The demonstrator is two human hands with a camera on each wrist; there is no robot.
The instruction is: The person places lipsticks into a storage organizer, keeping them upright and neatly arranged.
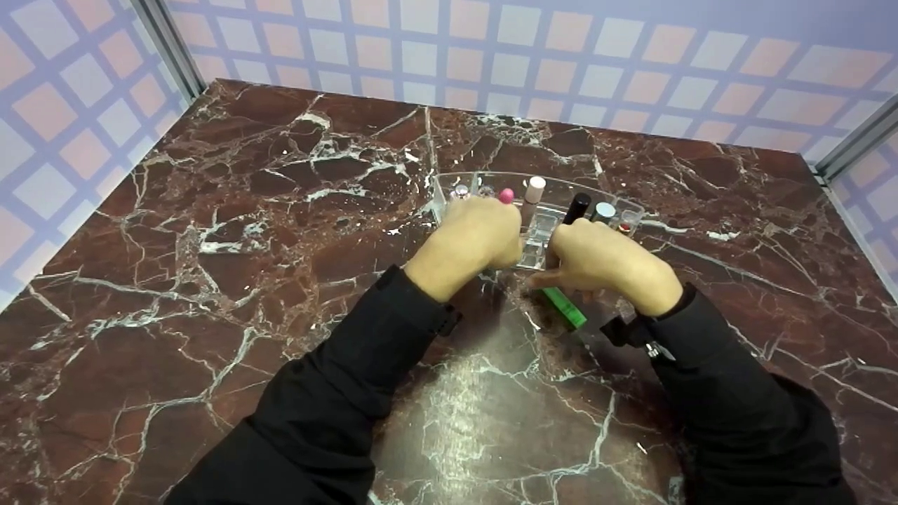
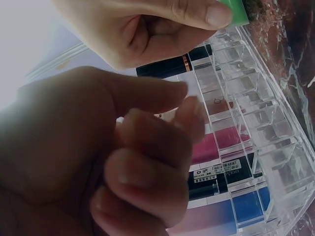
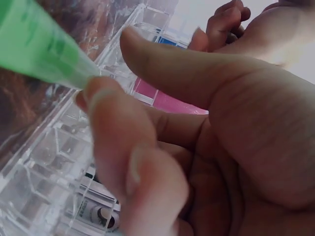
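Note:
A clear, curved cosmetics organizer (image 1: pixel 533 265) with small compartments stands on the marbled table, holding several upright cosmetics. My right hand (image 1: pixel 607 263) is at its front right, holding a slim green tube (image 1: pixel 563 308) at one end between thumb and fingers. The tube's other end points toward me, with its narrow tip partly hidden by a fingertip in the right wrist view. Over the organizer's left part is my left hand (image 1: pixel 473 235), its fingers (image 2: pixel 142 182) loosely curled. Nothing shows between its thumb and fingers in the left wrist view.
In the organizer are a pink-topped item (image 1: pixel 506 196), a pale-capped tube (image 1: pixel 535 189), a black tube (image 1: pixel 578 206) and a white-capped item (image 1: pixel 605 210). A blue-ended item (image 2: pixel 248 205) shows on the left. Patterned panels (image 1: pixel 449 52) surround the table (image 1: pixel 316 231).

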